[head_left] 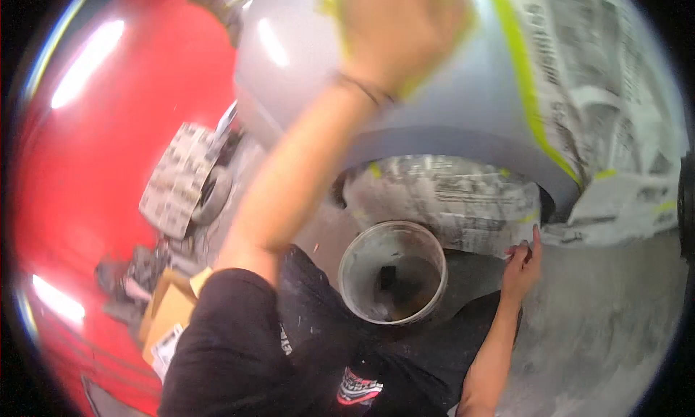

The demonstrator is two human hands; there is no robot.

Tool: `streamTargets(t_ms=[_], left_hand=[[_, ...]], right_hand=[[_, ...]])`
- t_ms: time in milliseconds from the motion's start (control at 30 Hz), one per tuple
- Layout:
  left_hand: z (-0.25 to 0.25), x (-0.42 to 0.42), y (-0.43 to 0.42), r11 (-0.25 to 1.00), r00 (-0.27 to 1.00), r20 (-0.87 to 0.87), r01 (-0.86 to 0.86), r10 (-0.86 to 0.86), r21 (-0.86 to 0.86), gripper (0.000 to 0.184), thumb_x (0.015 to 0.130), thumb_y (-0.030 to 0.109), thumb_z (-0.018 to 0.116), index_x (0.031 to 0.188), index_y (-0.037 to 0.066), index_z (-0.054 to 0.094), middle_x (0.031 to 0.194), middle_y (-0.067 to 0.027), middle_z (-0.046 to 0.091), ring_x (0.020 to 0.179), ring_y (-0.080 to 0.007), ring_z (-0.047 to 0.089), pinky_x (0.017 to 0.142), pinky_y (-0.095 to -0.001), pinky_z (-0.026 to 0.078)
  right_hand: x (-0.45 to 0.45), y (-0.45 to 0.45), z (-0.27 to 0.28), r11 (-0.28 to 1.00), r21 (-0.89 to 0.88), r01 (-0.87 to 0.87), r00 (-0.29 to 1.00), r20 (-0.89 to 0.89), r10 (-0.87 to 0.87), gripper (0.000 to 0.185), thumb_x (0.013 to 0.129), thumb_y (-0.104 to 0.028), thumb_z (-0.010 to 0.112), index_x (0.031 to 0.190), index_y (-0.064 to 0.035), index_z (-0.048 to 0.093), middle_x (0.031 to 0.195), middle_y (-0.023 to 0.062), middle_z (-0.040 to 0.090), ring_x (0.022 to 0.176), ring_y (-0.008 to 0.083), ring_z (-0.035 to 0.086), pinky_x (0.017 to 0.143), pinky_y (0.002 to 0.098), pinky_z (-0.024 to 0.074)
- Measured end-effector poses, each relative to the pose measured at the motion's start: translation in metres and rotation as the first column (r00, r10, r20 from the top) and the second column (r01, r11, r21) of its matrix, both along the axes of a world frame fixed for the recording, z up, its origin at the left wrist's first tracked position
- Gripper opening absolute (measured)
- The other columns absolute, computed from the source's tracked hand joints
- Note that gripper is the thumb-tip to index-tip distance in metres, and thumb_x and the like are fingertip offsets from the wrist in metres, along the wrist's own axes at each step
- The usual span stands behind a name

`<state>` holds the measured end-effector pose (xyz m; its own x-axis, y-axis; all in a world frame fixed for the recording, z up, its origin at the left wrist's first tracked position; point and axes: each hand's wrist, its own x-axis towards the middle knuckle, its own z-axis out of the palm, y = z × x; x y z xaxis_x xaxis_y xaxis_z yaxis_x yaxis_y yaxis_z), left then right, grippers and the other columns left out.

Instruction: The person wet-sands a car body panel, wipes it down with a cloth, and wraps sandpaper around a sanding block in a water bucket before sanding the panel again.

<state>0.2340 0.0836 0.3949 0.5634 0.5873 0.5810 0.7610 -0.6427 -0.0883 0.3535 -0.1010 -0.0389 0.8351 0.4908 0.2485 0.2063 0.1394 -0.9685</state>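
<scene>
One right-hand finger [536, 237] extended near paper [470, 200], left hand [402, 30] blurred

this looks like an auto body workshop: a smooth grey car panel [489, 98] is edged with yellow-green masking tape [523, 77], and printed newspaper [594, 48] covers the parts beside it. glossy red bodywork [123, 149] reflects bright strips of light close by. a stained bucket [353, 276] and a smudged grey floor [594, 323] also suit a repair bay.
</scene>
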Motion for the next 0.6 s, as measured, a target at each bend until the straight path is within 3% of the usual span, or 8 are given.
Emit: streamTargets(t_ms=[33, 100, 233, 267, 300, 333, 433, 600], left_hand=[[-0.041, 0.0, 0.006, 0.916, 0.982, 0.056, 0.147, -0.18, 0.375, 0.054, 0.093, 0.046, 0.067, 0.135, 0.012, 0.066, 0.128, -0.0201, 0.071, 0.119, -0.039, 0.065, 0.12, -0.0626, 0.034], [-0.095, -0.03, 0.028, 0.71, 0.935, -0.012, 0.276, -0.353, 0.647, 0.051, 0.091, 0.047, 0.068, 0.128, 0.011, 0.068, 0.125, -0.0205, 0.071, 0.115, -0.0394, 0.066, 0.116, -0.0637, 0.036], [-0.092, -0.092, 0.053, 0.883, 0.978, 0.054, 0.159, -0.203, 0.441, 0.048, 0.092, 0.042, 0.068, 0.123, 0.006, 0.066, 0.125, -0.0211, 0.069, 0.113, -0.0434, 0.065, 0.111, -0.0577, 0.041], [-0.076, -0.114, 0.073, 0.884, 0.97, 0.111, 0.146, -0.216, 0.444, 0.051, 0.095, 0.032, 0.067, 0.136, 0.002, 0.064, 0.13, -0.0228, 0.069, 0.114, -0.0425, 0.065, 0.11, -0.0567, 0.042], [-0.058, -0.131, 0.104, 0.741, 0.941, 0.18, 0.099, -0.287, 0.664, 0.034, 0.091, 0.033, 0.067, 0.111, 0.006, 0.069, 0.102, -0.0183, 0.072, 0.097, -0.0386, 0.069, 0.088, -0.054, 0.05], [-0.045, -0.158, 0.101, 0.936, 0.967, 0.249, -0.035, -0.057, 0.35, 0.064, 0.107, 0.033, 0.05, 0.159, -0.004, 0.042, 0.16, -0.0325, 0.045, 0.15, -0.0487, 0.04, 0.127, -0.0539, 0.028], [-0.047, -0.188, 0.13, 0.894, 0.864, 0.469, -0.052, -0.183, 0.445, 0.066, 0.114, 0.038, 0.04, 0.16, -0.009, 0.036, 0.167, -0.0327, 0.034, 0.159, -0.0441, 0.028, 0.131, -0.0497, 0.02], [-0.184, -0.183, 0.104, 0.857, 0.838, 0.503, -0.087, -0.213, 0.508, 0.066, 0.114, 0.033, 0.042, 0.164, -0.008, 0.03, 0.166, -0.0318, 0.037, 0.159, -0.0443, 0.027, 0.132, -0.0508, 0.014]], right_hand=[[-0.003, 0.009, 0.001, 0.999, 0.023, -0.038, 0.999, 0.02, 0.038, 0.044, 0.111, -0.011, 0.049, 0.154, -0.0047, 0.057, 0.076, 0.001, 0.068, 0.062, 0.0049, 0.051, 0.058, 0.0235, 0.0423], [-0.012, 0.017, -0.003, 0.993, 0.065, -0.097, 0.994, 0.053, 0.094, 0.042, 0.111, -0.012, 0.049, 0.15, -0.0042, 0.06, 0.076, 0.0014, 0.068, 0.063, 0.0047, 0.052, 0.058, 0.0234, 0.0427], [-0.029, 0.029, -0.014, 0.983, 0.1, -0.157, 0.987, 0.051, 0.153, 0.04, 0.111, -0.013, 0.05, 0.147, -0.0024, 0.063, 0.075, 0.0022, 0.068, 0.063, 0.0058, 0.054, 0.058, 0.0254, 0.0446], [-0.038, 0.028, 0.0, 0.982, 0.091, -0.165, 0.986, 0.047, 0.161, 0.039, 0.111, -0.013, 0.05, 0.146, -0.002, 0.064, 0.075, 0.0021, 0.068, 0.062, 0.0061, 0.054, 0.058, 0.026, 0.0449], [-0.041, 0.03, 0.009, 0.982, 0.078, -0.174, 0.984, 0.047, 0.171, 0.039, 0.111, -0.013, 0.05, 0.146, -0.0016, 0.064, 0.074, 0.0019, 0.068, 0.062, 0.0063, 0.054, 0.058, 0.0265, 0.0451], [-0.04, 0.033, 0.009, 0.977, 0.058, -0.205, 0.976, 0.09, 0.2, 0.038, 0.111, -0.013, 0.051, 0.144, -0.001, 0.065, 0.078, 0.0031, 0.07, 0.063, 0.0068, 0.057, 0.058, 0.026, 0.0465], [-0.041, 0.023, 0.005, 0.957, 0.014, -0.29, 0.948, 0.137, 0.286, 0.034, 0.111, -0.012, 0.053, 0.14, -0.0004, 0.067, 0.085, 0.0052, 0.073, 0.064, 0.0076, 0.062, 0.059, 0.0256, 0.0499], [-0.06, 0.026, 0.026, 0.952, -0.069, -0.299, 0.94, 0.151, 0.306, 0.032, 0.111, -0.016, 0.059, 0.137, -0.0016, 0.069, 0.073, 0.002, 0.069, 0.062, 0.0075, 0.059, 0.061, 0.026, 0.0494]])
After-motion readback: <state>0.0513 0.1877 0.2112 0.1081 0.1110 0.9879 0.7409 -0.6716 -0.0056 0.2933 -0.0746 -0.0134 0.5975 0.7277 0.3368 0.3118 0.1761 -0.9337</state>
